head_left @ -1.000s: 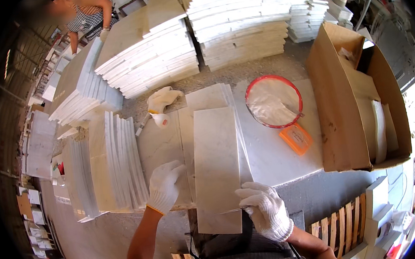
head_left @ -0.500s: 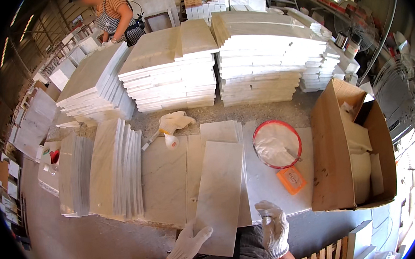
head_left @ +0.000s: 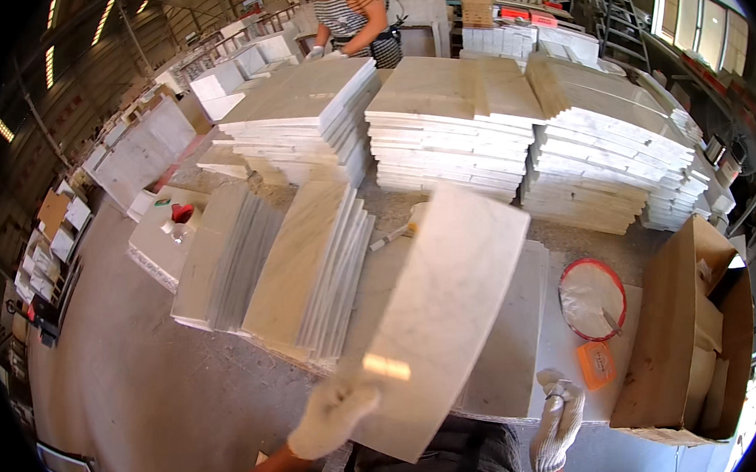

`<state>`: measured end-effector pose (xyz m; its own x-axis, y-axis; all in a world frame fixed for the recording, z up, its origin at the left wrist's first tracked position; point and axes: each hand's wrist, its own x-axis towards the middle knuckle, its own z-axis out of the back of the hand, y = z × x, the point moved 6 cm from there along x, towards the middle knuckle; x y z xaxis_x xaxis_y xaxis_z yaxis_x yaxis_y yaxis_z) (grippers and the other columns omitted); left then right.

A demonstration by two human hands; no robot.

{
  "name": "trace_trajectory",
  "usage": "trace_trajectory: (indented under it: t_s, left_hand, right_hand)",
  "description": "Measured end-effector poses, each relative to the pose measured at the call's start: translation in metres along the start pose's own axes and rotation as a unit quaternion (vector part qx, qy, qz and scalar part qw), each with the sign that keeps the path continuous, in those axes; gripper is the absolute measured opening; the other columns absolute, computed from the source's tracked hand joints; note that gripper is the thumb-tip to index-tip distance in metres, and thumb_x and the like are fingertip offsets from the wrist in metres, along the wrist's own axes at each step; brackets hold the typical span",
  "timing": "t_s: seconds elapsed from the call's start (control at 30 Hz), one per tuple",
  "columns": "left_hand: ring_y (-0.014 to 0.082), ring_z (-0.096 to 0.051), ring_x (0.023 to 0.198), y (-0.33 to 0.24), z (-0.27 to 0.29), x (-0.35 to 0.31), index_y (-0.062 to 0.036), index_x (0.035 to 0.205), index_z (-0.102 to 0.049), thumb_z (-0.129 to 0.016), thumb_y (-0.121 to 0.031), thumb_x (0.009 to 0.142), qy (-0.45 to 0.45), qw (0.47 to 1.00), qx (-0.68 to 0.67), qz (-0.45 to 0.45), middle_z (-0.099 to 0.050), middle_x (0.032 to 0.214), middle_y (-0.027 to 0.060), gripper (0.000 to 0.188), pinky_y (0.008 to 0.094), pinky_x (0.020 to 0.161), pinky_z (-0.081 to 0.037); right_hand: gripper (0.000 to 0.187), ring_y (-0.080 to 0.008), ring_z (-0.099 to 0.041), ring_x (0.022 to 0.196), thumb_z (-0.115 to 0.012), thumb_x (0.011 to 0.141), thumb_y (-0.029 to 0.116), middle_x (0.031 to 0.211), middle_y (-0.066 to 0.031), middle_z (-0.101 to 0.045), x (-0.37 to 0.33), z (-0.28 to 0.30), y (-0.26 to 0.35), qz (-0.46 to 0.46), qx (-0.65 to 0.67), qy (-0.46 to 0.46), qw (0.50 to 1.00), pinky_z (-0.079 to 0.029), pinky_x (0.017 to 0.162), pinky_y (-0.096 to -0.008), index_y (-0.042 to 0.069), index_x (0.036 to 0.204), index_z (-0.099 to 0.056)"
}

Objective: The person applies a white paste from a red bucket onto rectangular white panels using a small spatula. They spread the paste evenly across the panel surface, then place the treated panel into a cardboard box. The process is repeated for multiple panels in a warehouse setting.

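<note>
In my white-gloved left hand (head_left: 335, 417) is a long white marble slab (head_left: 453, 292), gripped near its lower left corner. The slab is raised and tilted, with a patch of light reflected low on its face. My right hand (head_left: 558, 430), also gloved, is closed at the table's front edge around something small and greyish that I cannot make out. Near it lie more flat marble slabs (head_left: 514, 332), partly covered by the raised one. Beyond that hand are an orange box (head_left: 596, 365) and a red-rimmed round bowl (head_left: 563, 297) of white material with a tool in it.
Leaning slabs (head_left: 288, 274) stand in rows at the left. Tall marble stacks (head_left: 446, 142) line the far side, where a person in a striped top (head_left: 354, 16) works. An open cardboard box (head_left: 662, 347) stands at the right.
My left hand has lifted the slab and tilted it, raising its far end over the table. The view has swung left. My right hand stays closed near the table edge.
</note>
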<state>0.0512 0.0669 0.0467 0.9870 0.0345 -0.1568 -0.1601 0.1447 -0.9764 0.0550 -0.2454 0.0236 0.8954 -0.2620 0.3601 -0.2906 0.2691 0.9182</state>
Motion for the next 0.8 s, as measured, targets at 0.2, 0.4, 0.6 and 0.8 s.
trace_trajectory:
  t_s: [0.2, 0.4, 0.6, 0.8]
  left_hand:
    - [0.0005, -0.046, 0.065, -0.064, 0.147, -0.005, -0.0002, 0.112, -0.064, -0.058, -0.038, 0.1, -0.181, 0.98, 0.067, -0.045, -0.051, 0.075, -0.0083, 0.04, 0.0194, 0.056, -0.037]
    - [0.0069, -0.061, 0.084, -0.041, 0.274, 0.016, 0.0056, 0.125, -0.062, -0.058, -0.038, 0.1, -0.252, 0.964, 0.087, 0.01, -0.066, 0.098, 0.0015, 0.05, 0.0252, 0.073, -0.052]
    - [0.0107, -0.065, 0.089, -0.015, 0.318, 0.045, 0.0082, 0.123, -0.061, -0.059, -0.036, 0.1, -0.268, 0.963, 0.029, -0.014, -0.067, 0.106, 0.0056, 0.05, 0.0269, 0.08, -0.054]
    - [0.0118, -0.064, 0.078, 0.004, 0.373, 0.049, 0.0037, 0.102, -0.068, -0.062, -0.04, 0.097, -0.335, 0.93, 0.142, 0.053, -0.066, 0.085, 0.004, 0.045, 0.0315, 0.071, -0.052]
  right_hand:
    - [0.017, -0.0257, -0.059, 0.108, -0.043, 0.102, 0.013, 0.117, -0.0173, -0.061, 0.009, -0.02, -0.018, -0.008, 0.034, 0.01, 0.999, -0.044, 0.1, -0.0403, 0.001, 0.106, -0.054]
    - [0.019, -0.022, -0.058, 0.108, -0.044, 0.104, 0.016, 0.118, -0.0154, -0.063, 0.017, -0.039, -0.008, -0.009, 0.026, 0.068, 0.997, -0.044, 0.098, -0.0366, 0.001, 0.108, -0.054]
    - [0.018, -0.0204, -0.057, 0.107, -0.041, 0.103, 0.01, 0.116, -0.0147, -0.064, 0.016, -0.041, -0.02, -0.026, 0.059, 0.046, 0.997, -0.043, 0.097, -0.0348, 0.001, 0.107, -0.055]
    - [0.018, -0.0194, -0.056, 0.104, -0.039, 0.1, 0.007, 0.113, -0.0136, -0.063, 0.007, -0.035, -0.025, -0.015, -0.043, 0.035, 0.998, -0.042, 0.097, -0.0342, 0.0, 0.105, -0.055]
